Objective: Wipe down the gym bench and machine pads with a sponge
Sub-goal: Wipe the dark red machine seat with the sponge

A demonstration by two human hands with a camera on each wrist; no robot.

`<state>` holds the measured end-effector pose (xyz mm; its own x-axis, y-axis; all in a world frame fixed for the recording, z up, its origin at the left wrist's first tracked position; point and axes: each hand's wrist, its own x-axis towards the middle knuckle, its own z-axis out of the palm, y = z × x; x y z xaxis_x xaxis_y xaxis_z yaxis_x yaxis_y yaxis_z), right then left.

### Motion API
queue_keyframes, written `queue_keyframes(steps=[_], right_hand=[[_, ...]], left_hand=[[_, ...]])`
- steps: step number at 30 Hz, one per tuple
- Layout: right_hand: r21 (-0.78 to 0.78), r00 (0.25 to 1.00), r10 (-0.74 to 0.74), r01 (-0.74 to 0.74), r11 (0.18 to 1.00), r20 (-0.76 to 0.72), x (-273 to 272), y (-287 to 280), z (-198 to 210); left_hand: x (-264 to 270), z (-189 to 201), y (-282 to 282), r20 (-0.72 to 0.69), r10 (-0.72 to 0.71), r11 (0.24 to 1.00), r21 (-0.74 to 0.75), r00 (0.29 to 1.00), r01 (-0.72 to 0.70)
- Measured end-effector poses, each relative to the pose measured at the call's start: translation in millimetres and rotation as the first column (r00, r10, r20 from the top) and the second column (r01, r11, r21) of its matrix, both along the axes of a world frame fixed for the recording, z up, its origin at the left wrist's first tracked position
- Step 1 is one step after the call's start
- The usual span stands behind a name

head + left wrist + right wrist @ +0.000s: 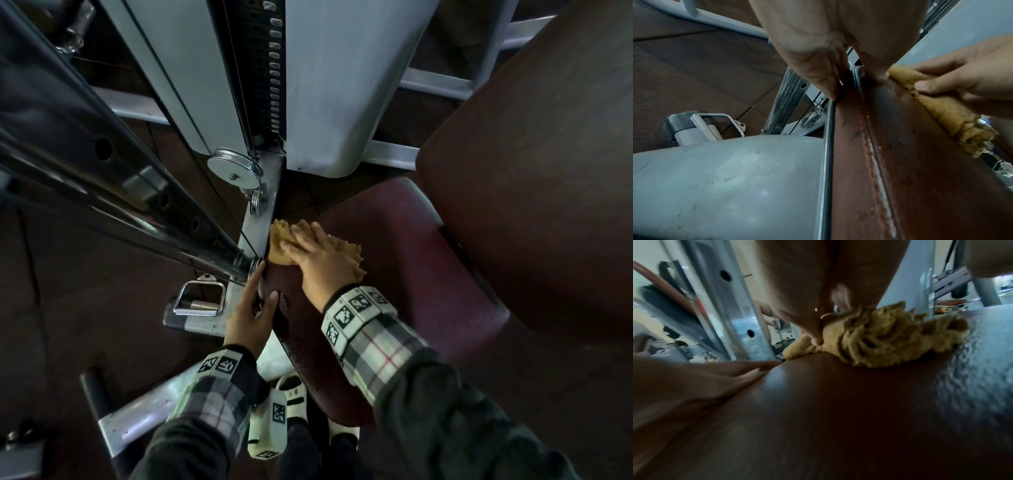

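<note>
A tan sponge [349,251] lies on the far end of a narrow dark maroon pad [308,346], whose surface shows wet streaks. My right hand [305,245] presses flat on the sponge with fingers straight and spread. The left wrist view shows the sponge [947,113] under the right hand [962,76] on the pad [910,170]. My left hand [255,305] grips the pad's left edge, thumb on top and fingers along the side; the left hand [855,87] straddles that edge. The right wrist view is blurred, with the sponge [879,337] bunched on the pad [838,410].
A maroon seat [411,260] and a large backrest [531,164] lie to the right. The grey weight-stack tower [329,85], a pulley [234,168] and a slanted chrome bar [102,164] crowd the far left. A metal stirrup handle [200,298] lies on the floor.
</note>
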<state>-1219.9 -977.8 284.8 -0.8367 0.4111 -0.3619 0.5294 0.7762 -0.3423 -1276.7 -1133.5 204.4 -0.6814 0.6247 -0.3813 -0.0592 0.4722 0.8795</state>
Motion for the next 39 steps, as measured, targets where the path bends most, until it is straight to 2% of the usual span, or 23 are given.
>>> queue_keyframes(steps=[3,8,10,12,16,17,19,22,26,30,33,36,39], right_hand=[[-0.083,0.993,0.041,-0.051,0.995,-0.107,21.3,-18.6,-2.7],[-0.127,0.967,-0.057,0.026,0.992,-0.247,71.1,-21.2,-15.3],[-0.162,0.954,-0.11,0.066,0.985,-0.28,80.5,-15.4,-11.5],[-0.16,0.927,-0.209,0.166,0.973,-0.31,91.4,-4.9,-7.2],[-0.043,0.835,-0.423,0.437,0.898,-0.352,129.8,23.6,-12.3],[0.011,0.827,-0.453,0.483,0.875,-0.332,140.3,30.1,-14.2],[0.085,0.823,-0.516,0.547,0.833,-0.238,159.1,39.1,-17.2],[0.098,0.791,-0.602,0.611,0.785,-0.108,175.1,46.1,-16.7],[0.121,0.798,-0.58,0.6,0.791,-0.163,178.0,45.6,-22.2],[0.108,0.782,-0.595,0.618,0.779,-0.183,177.1,44.3,-24.3],[0.098,0.779,-0.597,0.621,0.778,-0.194,177.7,43.8,-25.4],[0.084,0.779,-0.594,0.618,0.782,-0.2,178.3,42.1,-27.5],[0.045,0.777,-0.607,0.621,0.782,-0.169,177.5,41.2,-26.8]], left_hand=[[-1.1,-0.5,-1.4,0.008,0.002,0.999,-0.035,1.0,-0.002],[1.5,12.0,3.9,-0.051,-0.03,0.991,-0.132,0.998,0.023],[9.1,24.1,10.1,-0.196,0.0,0.983,-0.178,0.981,-0.036],[22.0,46.5,21.1,-0.354,-0.007,0.968,-0.236,0.935,-0.082],[58.1,84.2,56.4,-0.595,-0.184,0.924,-0.377,0.783,-0.069],[64.7,86.9,66.5,-0.605,-0.23,0.91,-0.411,0.762,-0.051],[72.4,85.4,82.7,-0.571,-0.29,0.88,-0.474,0.768,-0.02],[75.1,73.9,90.1,-0.538,-0.388,0.841,-0.538,0.749,0.049],[68.7,61.4,76.9,-0.542,-0.433,0.854,-0.502,0.72,0.137],[52.0,49.2,44.1,-0.596,-0.407,0.912,-0.303,0.692,0.276],[31.4,42.7,31.3,-0.609,-0.386,0.92,-0.204,0.693,0.334],[16.7,31.3,35.2,-0.583,-0.467,0.883,-0.266,0.665,0.386],[2.4,21.7,45.2,-0.606,-0.532,0.846,-0.347,0.591,0.405]])
